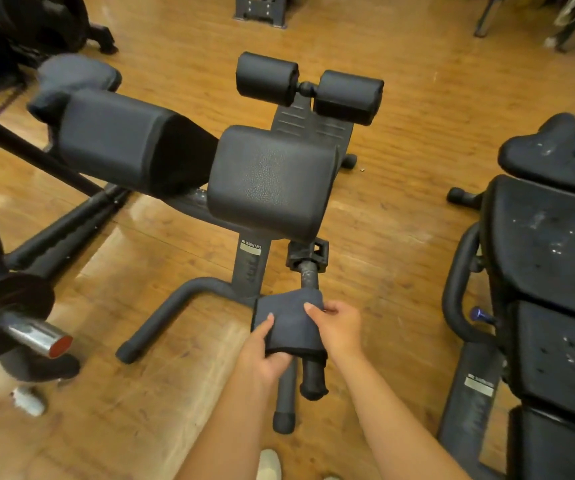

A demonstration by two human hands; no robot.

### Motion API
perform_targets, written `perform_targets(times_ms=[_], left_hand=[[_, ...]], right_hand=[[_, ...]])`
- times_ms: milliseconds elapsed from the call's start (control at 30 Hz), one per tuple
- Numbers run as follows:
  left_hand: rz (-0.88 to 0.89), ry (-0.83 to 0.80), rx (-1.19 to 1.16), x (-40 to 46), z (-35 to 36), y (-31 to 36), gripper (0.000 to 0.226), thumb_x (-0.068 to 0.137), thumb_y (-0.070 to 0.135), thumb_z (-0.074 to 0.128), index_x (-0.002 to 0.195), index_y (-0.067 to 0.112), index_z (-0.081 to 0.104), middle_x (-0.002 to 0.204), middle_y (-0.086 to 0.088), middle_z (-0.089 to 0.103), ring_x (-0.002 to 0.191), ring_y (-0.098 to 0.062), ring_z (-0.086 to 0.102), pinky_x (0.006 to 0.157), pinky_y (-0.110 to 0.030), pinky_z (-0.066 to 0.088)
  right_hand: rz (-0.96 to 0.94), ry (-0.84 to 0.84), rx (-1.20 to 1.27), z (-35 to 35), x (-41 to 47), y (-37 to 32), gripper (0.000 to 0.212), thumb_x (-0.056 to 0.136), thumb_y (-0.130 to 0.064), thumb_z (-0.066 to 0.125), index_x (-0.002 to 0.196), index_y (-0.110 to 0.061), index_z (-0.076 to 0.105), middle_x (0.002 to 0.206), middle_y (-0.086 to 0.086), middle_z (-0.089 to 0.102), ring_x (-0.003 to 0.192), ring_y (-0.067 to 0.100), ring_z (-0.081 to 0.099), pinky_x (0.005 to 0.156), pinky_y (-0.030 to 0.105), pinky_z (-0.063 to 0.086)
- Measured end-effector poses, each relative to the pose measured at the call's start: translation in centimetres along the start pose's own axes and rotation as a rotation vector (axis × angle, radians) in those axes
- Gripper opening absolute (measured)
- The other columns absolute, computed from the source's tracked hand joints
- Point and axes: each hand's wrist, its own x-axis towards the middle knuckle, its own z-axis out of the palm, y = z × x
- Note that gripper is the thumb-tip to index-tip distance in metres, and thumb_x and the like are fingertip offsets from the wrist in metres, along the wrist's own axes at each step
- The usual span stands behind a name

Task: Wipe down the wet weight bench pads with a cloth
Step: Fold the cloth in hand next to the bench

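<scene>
Gripping a dark folded cloth [288,322] with both hands: left hand [265,355] curled under its near edge, thumb on top; right hand [334,327] pinching its far right corner. Cloth draped over the handle bar [310,372] just beneath the grip. Beyond the hands, main bench pad [272,181], then two roller pads [308,88]. Right of the grip, second bench [553,251], droplets on pads. Left of it, barbell sleeve [36,336].

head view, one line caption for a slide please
Both hands, left hand and right hand, hold a dark cloth over the bench handle.
</scene>
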Motion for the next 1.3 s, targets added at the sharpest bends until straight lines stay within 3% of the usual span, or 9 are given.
perform_targets(times_ms=[133,267,433,567,833,933,1067,1167,1300], left_hand=[[0.003,-0.083,0.154,-1.7,1.1,1.0,0.022,0.086,0.012,0.059,0.103,-0.003,0.062,0.094,-0.022,0.071,0.093,-0.033,0.066,0.074,-0.042,0.052],[0.018,-0.149,0.304,-4.0,3.3,1.0,0.019,0.087,0.007,0.056,0.104,-0.001,0.061,0.088,-0.018,0.073,0.082,-0.028,0.070,0.064,-0.037,0.058],[-0.013,-0.287,0.284,-7.1,5.4,-0.1,0.030,0.085,0.014,0.059,0.112,-0.001,0.059,0.109,-0.022,0.068,0.103,-0.033,0.064,0.086,-0.043,0.053],[0.183,-0.261,0.524,-8.9,6.6,-0.5,0.028,0.084,0.016,0.064,0.109,0.005,0.061,0.101,-0.015,0.072,0.093,-0.028,0.069,0.072,-0.039,0.057],[0.601,-0.089,0.882,-13.2,8.2,-2.1,0.007,0.082,0.015,0.067,0.087,0.010,0.065,0.081,-0.006,0.074,0.072,-0.016,0.071,0.059,-0.029,0.056],[0.606,-0.157,0.866,-15.4,9.2,-3.9,0.012,0.083,0.023,0.066,0.090,0.013,0.064,0.086,-0.003,0.073,0.078,-0.013,0.070,0.071,-0.029,0.055],[0.330,-0.378,0.746,-17.9,10.9,-7.8,0.035,0.085,0.033,0.058,0.113,0.012,0.062,0.109,-0.003,0.071,0.101,-0.016,0.066,0.088,-0.034,0.052],[0.336,-0.399,0.702,-18.8,11.8,-12.6,0.033,0.089,0.024,0.056,0.117,0.007,0.061,0.113,-0.009,0.069,0.104,-0.020,0.065,0.084,-0.034,0.054],[0.528,-0.199,0.695,-20.1,12.2,-20.3,0.021,0.088,0.020,0.060,0.106,0.010,0.066,0.101,-0.007,0.073,0.090,-0.020,0.070,0.070,-0.033,0.056]], right_hand=[[0.023,0.019,0.038,0.2,-0.9,-0.3,0.022,0.081,-0.027,0.069,0.075,-0.007,0.065,0.076,0.009,0.069,0.075,0.027,0.065,0.068,0.040,0.053],[0.203,-0.060,0.355,-1.1,-2.1,-1.6,0.029,0.088,-0.036,0.060,0.084,-0.010,0.069,0.084,0.005,0.071,0.080,0.023,0.066,0.067,0.033,0.051],[0.299,-0.238,0.697,-4.8,-4.3,-4.2,0.048,0.086,-0.055,0.053,0.098,-0.012,0.071,0.098,0.011,0.073,0.089,0.025,0.069,0.078,0.036,0.055],[0.397,-0.444,0.891,-7.5,-5.9,-6.7,0.046,0.086,-0.046,0.055,0.103,-0.006,0.069,0.100,0.019,0.071,0.084,0.031,0.070,0.076,0.040,0.056],[0.097,-0.255,0.635,-12.6,-9.0,-9.4,0.022,0.085,-0.011,0.065,0.104,0.000,0.065,0.091,0.013,0.074,0.080,0.026,0.072,0.063,0.035,0.058],[-0.034,-0.227,0.548,-16.2,-10.8,-10.6,0.020,0.085,-0.010,0.064,0.103,-0.001,0.066,0.096,0.014,0.073,0.088,0.028,0.070,0.080,0.042,0.057],[-0.151,-0.308,0.401,-22.8,-12.8,-10.9,0.015,0.086,-0.011,0.063,0.100,-0.007,0.069,0.097,0.008,0.074,0.089,0.021,0.070,0.079,0.033,0.056],[-0.189,-0.333,0.306,-27.4,-13.1,-9.3,0.012,0.088,-0.011,0.061,0.097,-0.009,0.070,0.095,0.007,0.074,0.088,0.020,0.070,0.079,0.034,0.055],[-0.186,-0.373,0.219,-33.0,-13.0,-6.8,0.018,0.092,-0.022,0.058,0.097,-0.010,0.070,0.095,0.007,0.074,0.088,0.022,0.070,0.078,0.038,0.056]])
